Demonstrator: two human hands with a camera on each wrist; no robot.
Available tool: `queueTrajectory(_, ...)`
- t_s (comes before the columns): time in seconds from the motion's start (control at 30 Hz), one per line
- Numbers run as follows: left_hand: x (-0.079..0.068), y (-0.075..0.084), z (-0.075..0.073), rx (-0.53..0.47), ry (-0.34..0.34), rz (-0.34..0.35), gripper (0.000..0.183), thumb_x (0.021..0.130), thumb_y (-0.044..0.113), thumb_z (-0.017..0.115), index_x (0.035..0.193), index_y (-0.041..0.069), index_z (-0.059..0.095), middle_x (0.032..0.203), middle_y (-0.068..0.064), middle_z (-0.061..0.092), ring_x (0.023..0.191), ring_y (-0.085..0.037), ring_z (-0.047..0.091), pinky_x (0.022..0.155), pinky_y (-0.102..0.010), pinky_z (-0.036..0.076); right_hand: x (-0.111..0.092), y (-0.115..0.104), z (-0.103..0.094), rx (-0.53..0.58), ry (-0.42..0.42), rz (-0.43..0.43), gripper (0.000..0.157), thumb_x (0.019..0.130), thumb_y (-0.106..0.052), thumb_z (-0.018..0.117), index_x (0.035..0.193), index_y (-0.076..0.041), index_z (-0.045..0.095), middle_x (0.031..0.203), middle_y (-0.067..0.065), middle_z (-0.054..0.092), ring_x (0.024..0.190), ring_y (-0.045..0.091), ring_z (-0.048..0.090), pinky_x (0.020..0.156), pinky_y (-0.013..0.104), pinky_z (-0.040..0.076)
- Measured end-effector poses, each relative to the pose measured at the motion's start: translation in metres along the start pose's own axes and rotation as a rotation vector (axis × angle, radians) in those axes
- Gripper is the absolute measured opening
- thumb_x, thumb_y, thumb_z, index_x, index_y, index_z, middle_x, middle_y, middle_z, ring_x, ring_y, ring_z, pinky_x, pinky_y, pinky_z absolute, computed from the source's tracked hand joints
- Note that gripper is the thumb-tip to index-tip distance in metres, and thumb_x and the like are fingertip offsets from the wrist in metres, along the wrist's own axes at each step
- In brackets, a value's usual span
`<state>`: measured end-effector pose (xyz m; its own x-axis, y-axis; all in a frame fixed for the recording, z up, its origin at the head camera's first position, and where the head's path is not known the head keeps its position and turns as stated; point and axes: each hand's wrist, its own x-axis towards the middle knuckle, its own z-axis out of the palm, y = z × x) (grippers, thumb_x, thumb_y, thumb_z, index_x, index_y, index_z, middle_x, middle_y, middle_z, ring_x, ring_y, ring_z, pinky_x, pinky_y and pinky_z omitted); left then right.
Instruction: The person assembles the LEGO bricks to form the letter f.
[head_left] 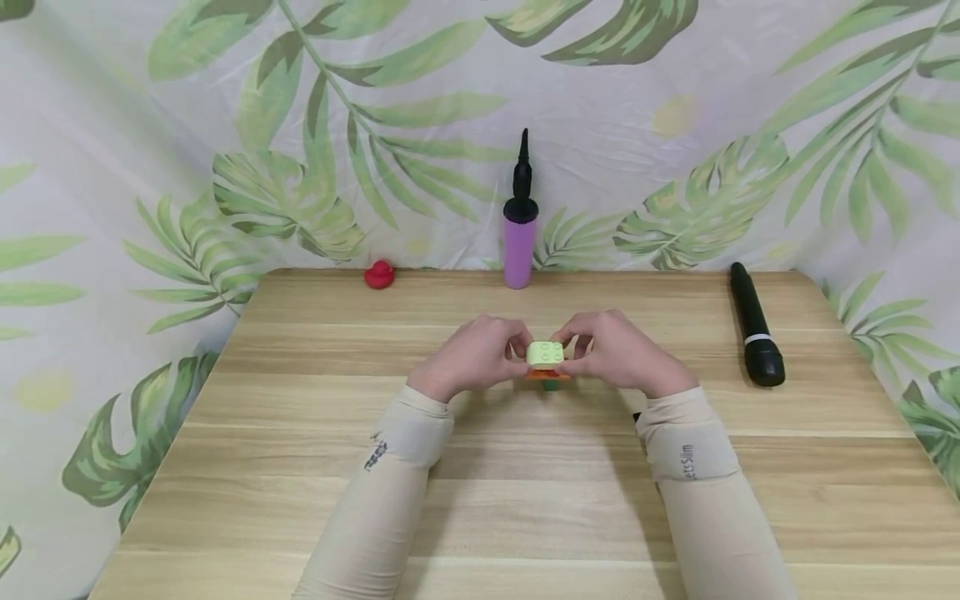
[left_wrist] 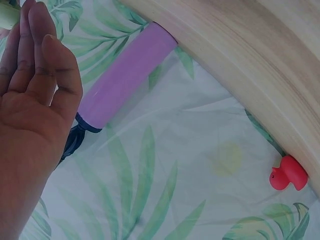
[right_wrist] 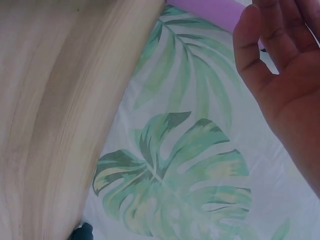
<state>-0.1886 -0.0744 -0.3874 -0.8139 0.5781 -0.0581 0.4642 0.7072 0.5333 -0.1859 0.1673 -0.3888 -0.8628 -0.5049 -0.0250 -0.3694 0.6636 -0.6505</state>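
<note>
A pale yellow-green toy building block (head_left: 545, 355) with round studs on top is between my two hands in the head view. Directly beneath it shows an orange piece (head_left: 547, 375), and below that a small dark green piece (head_left: 551, 385). My left hand (head_left: 480, 354) pinches the stack from the left with thumb and fingers. From the other side, my right hand (head_left: 618, 354) pinches it likewise. In the left wrist view a bit of the pale block (left_wrist: 7, 16) shows in the top corner, beyond the fingers. The right wrist view leaves the block out.
Behind the hands, a purple and black hand pump (head_left: 519, 250) stands upright at the back edge of the wooden table (head_left: 300, 467). To its left sits a red rubber duck (head_left: 379, 275). A black microphone (head_left: 756, 333) lies at the right. Something small and black (head_left: 637, 417) peeks out beside my right sleeve.
</note>
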Motion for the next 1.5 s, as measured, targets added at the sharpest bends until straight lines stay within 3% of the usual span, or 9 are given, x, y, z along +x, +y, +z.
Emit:
queueTrajectory(0.7, -0.001, -0.001, 0.002, 0.014, -0.003, -0.002, 0.018, 0.091, 0.022, 0.081, 0.106, 0.014, 0.075, 0.098, 0.0, 0.076, 0.078, -0.014, 0.063, 0.071, -0.029, 0.052, 0.0, 0.001, 0.001, 0.003, -0.04, 0.019, 0.033, 0.084, -0.019, 0.09, 0.115, -0.014, 0.079, 0.098, -0.001, 0.078, 0.083, 0.012, 0.071, 0.071, 0.031, 0.054)
queueTrajectory(0.87, 0.001, -0.001, 0.002, 0.031, -0.002, -0.014, 0.02, 0.092, 0.024, 0.079, 0.107, 0.013, 0.075, 0.098, 0.001, 0.075, 0.077, -0.014, 0.063, 0.069, -0.029, 0.052, -0.002, 0.004, 0.0, -0.006, -0.092, 0.045, 0.062, 0.082, -0.022, 0.093, 0.138, -0.015, 0.066, 0.121, 0.005, 0.074, 0.099, 0.019, 0.072, 0.086, 0.04, 0.058)
queueTrajectory(1.0, 0.002, -0.003, 0.002, 0.048, -0.002, -0.032, 0.024, 0.095, 0.027, 0.076, 0.112, 0.01, 0.074, 0.098, 0.002, 0.075, 0.078, -0.013, 0.064, 0.07, -0.029, 0.053, -0.001, 0.007, 0.002, 0.016, -0.104, 0.032, 0.083, 0.081, -0.015, 0.093, 0.153, -0.018, 0.051, 0.133, 0.012, 0.069, 0.108, 0.027, 0.071, 0.094, 0.049, 0.058)
queueTrajectory(1.27, 0.005, -0.007, 0.006, 0.012, -0.016, -0.094, 0.035, 0.102, 0.029, 0.067, 0.127, 0.004, 0.067, 0.101, -0.003, 0.075, 0.082, -0.014, 0.066, 0.076, -0.032, 0.055, 0.009, 0.015, 0.015, -0.041, -0.082, -0.005, 0.076, 0.084, -0.005, 0.088, 0.148, -0.022, 0.051, 0.118, 0.01, 0.071, 0.099, 0.024, 0.071, 0.09, 0.045, 0.058)
queueTrajectory(1.5, 0.006, -0.009, 0.008, -0.053, -0.035, -0.131, 0.058, 0.103, 0.034, 0.07, 0.15, 0.008, 0.049, 0.115, -0.006, 0.076, 0.094, -0.018, 0.072, 0.085, -0.038, 0.059, 0.009, 0.023, 0.013, 0.093, -0.119, 0.055, 0.072, 0.088, -0.012, 0.087, 0.151, -0.017, 0.051, 0.117, 0.012, 0.072, 0.102, 0.022, 0.074, 0.092, 0.045, 0.061)
